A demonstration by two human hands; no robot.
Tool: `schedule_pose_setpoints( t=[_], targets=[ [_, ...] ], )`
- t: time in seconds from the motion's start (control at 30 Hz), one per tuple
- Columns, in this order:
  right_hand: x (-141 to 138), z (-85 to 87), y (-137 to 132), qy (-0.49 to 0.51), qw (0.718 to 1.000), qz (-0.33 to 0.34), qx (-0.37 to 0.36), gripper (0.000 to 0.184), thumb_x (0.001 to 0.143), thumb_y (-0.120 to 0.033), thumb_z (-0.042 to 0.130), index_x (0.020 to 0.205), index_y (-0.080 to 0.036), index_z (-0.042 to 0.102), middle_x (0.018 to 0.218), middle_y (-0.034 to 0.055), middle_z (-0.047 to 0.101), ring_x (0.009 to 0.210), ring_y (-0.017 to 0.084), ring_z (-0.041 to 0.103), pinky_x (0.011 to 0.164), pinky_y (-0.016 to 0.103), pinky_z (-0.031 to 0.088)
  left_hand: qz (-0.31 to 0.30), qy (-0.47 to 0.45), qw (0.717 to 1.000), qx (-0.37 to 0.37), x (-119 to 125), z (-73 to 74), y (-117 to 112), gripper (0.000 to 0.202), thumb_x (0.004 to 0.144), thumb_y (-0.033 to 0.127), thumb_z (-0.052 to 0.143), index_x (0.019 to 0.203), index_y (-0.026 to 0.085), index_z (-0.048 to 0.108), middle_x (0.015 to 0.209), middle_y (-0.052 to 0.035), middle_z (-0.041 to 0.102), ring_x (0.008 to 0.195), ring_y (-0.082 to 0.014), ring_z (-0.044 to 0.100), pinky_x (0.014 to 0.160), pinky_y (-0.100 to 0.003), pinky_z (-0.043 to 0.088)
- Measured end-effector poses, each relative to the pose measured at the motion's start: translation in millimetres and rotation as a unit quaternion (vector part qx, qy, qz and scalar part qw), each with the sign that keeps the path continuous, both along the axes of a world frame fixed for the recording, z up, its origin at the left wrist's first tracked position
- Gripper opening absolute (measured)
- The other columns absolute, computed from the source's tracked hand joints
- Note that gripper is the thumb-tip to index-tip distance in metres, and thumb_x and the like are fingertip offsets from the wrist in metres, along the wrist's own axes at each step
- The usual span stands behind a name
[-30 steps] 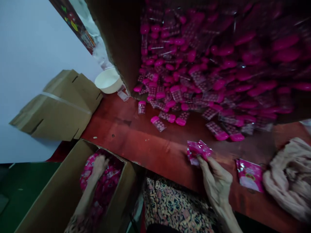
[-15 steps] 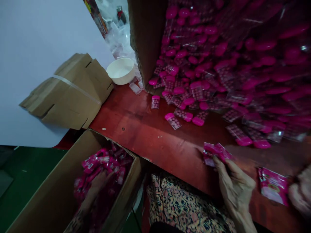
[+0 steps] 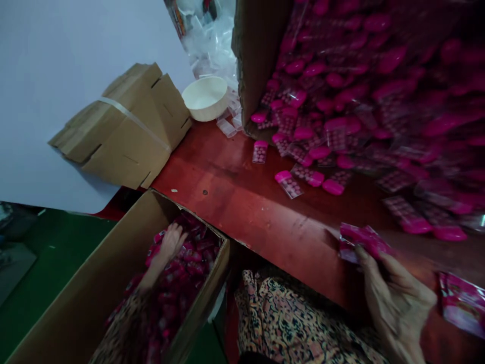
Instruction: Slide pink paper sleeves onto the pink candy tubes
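My right hand (image 3: 394, 303) pinches a small bunch of shiny pink foil packets (image 3: 361, 242) just above the red table (image 3: 242, 212). Another pink packet (image 3: 462, 303) lies beyond that hand at the right edge. My left hand (image 3: 172, 241) reaches into a cardboard box (image 3: 113, 283), resting on the pink packets (image 3: 185, 268) heaped inside. Its fingers are bunched, and their grip is hidden. Loose clear blister strips with pink caps (image 3: 290, 184) are scattered across the table, spilling from a tall carton (image 3: 261, 55) packed with many more.
A strapped bundle of flattened cardboard (image 3: 129, 131) leans at the table's far left corner. Near the carton stands a white bowl (image 3: 206, 98), with clear plastic bags (image 3: 212, 45) behind it. My patterned clothing (image 3: 288, 318) fills the space below the table edge. Green floor (image 3: 56, 263) lies left of the box.
The whole view has shifted rightward and upward in the frame. My left hand has risen from deeper in the box, and my right hand keeps the same packets.
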State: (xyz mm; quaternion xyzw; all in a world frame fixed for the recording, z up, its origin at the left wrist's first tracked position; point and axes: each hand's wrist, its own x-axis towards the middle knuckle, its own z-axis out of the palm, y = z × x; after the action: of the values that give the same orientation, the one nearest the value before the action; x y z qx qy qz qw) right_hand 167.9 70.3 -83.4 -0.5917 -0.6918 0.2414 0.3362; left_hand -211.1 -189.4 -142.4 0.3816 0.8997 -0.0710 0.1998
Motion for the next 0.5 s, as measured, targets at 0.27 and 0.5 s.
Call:
schedule_pose_setpoints(
  t=[0.27,0.5],
  targets=[
    [-3,4.5,1,0.027,0.999,-0.016,-0.003,0.047,0.073,-0.052,0.058,0.094,-0.013,0.073,0.077,0.0092,0.072,0.064,0.024,0.064,0.065,0.033,0.05,-0.035,0.0,0.995,-0.094,-2,-22.5,2,0.034,0.085,0.031,0.053,0.116,0.017,0.052,0.117,-0.0097,0.055,0.097,-0.022,0.057,0.079,-0.043,0.049],
    [1,5.5,0,0.033,0.999,-0.008,-0.024,0.045,0.073,-0.055,0.057,0.083,-0.015,0.073,0.061,0.0047,0.064,0.052,0.019,0.055,0.054,0.029,0.045,0.039,0.012,0.989,-0.143,65,-11.8,-80,0.032,0.081,0.028,0.059,0.11,0.016,0.058,0.115,-0.0127,0.057,0.101,-0.03,0.055,0.083,-0.053,0.045]
  ],
)
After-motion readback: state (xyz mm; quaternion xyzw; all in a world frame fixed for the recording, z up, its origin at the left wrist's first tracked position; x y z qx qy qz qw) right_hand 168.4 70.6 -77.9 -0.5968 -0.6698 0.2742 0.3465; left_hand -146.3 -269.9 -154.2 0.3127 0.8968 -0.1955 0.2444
